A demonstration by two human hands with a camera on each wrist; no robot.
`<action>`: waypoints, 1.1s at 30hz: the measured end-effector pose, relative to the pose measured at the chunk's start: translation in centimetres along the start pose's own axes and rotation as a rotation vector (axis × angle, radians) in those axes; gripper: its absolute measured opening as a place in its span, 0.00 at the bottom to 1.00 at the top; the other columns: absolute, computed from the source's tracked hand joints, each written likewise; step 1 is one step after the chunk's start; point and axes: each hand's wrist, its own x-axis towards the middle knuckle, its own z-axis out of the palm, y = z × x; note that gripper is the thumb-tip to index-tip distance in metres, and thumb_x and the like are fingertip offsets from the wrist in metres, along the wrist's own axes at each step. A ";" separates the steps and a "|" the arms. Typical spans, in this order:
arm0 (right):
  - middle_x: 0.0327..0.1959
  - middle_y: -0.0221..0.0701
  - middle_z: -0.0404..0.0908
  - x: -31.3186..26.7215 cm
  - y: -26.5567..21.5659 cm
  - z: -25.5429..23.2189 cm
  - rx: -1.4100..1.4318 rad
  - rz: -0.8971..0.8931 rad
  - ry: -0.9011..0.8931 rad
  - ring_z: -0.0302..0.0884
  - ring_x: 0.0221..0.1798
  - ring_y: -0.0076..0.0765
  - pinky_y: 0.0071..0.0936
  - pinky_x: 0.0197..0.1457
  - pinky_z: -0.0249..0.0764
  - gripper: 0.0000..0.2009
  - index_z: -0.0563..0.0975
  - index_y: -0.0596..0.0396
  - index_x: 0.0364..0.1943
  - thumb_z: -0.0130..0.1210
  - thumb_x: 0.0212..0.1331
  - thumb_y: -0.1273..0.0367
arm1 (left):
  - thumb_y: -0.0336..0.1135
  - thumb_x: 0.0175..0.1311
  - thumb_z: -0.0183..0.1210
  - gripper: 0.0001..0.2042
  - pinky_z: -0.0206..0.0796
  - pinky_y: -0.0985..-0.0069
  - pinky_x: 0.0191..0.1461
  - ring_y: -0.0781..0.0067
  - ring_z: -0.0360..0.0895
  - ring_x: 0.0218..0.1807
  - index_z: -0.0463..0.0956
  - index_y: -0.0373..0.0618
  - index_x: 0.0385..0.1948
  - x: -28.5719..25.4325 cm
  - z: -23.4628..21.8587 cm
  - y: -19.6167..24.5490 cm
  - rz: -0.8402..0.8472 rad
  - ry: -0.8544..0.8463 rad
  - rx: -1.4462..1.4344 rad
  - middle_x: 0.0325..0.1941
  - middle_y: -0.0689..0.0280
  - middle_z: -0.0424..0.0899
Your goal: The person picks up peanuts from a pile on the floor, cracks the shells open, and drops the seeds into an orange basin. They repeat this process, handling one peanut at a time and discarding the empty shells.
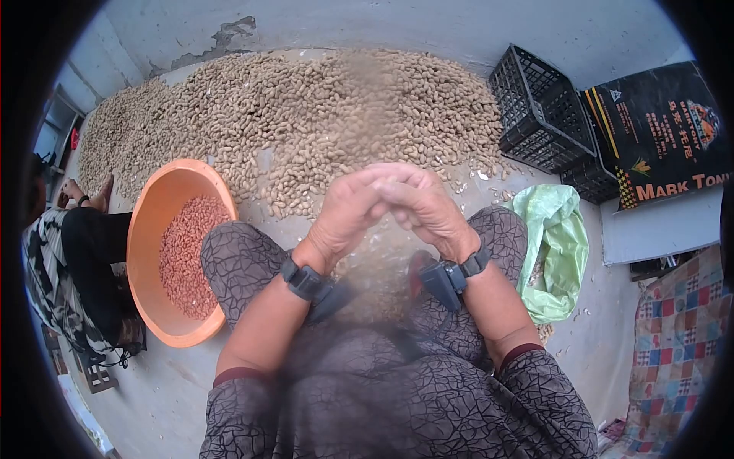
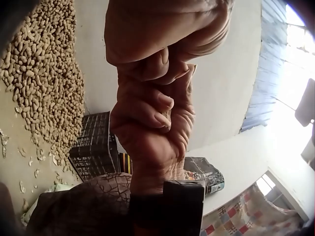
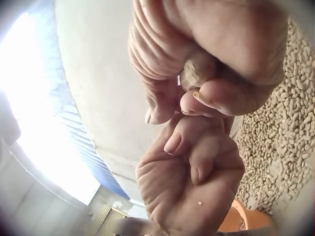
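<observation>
In front of my knees both hands meet at their fingertips. My right hand [image 1: 428, 200] curls its fingers round a peanut in its shell [image 3: 194, 73], seen close up in the right wrist view. Pressed against it, my left hand [image 1: 350, 205] has curled fingers, with a small pale crumb [image 3: 200, 203] on its palm. I cannot tell whether the left fingers pinch anything where the hands join, as the fingers hide that spot. Beyond the hands spreads a wide heap of unshelled peanuts [image 1: 298, 115]. An orange basin [image 1: 145, 252] by my left knee holds shelled red peanuts [image 1: 187, 260].
Beside my right knee stands an open green plastic bag [image 1: 569, 268]. Black crates [image 1: 527, 115] and a black printed sack [image 1: 657, 130] are at the back right. Another person [image 1: 76, 252] sits at the far left. A checked cloth [image 1: 673, 352] hangs at the right.
</observation>
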 end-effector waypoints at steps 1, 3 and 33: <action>0.25 0.26 0.79 0.0 -0.1 0.1 0.006 0.007 0.004 0.67 0.20 0.08 0.05 0.17 0.56 0.16 0.76 0.62 0.47 0.55 0.58 0.66 | 0.30 0.64 0.51 0.11 0.58 0.92 0.28 0.92 0.63 0.24 0.73 0.35 0.45 0.0 -0.1 0.0 0.000 0.000 0.000 0.29 0.74 0.75; 0.25 0.26 0.79 0.1 0.0 0.1 0.011 0.014 0.008 0.67 0.20 0.08 0.05 0.17 0.56 0.16 0.76 0.62 0.47 0.55 0.58 0.66 | 0.30 0.64 0.51 0.13 0.58 0.93 0.29 0.91 0.63 0.24 0.72 0.33 0.48 0.0 -0.3 -0.1 -0.036 0.021 0.038 0.30 0.74 0.75; 0.20 0.25 0.72 0.7 0.9 0.0 0.150 0.043 0.115 0.64 0.14 0.12 0.11 0.13 0.60 0.09 0.74 0.63 0.34 0.55 0.57 0.69 | 0.31 0.64 0.50 0.08 0.66 0.85 0.32 0.81 0.75 0.28 0.76 0.36 0.32 0.2 -0.5 -0.6 0.189 -0.024 0.401 0.27 0.65 0.79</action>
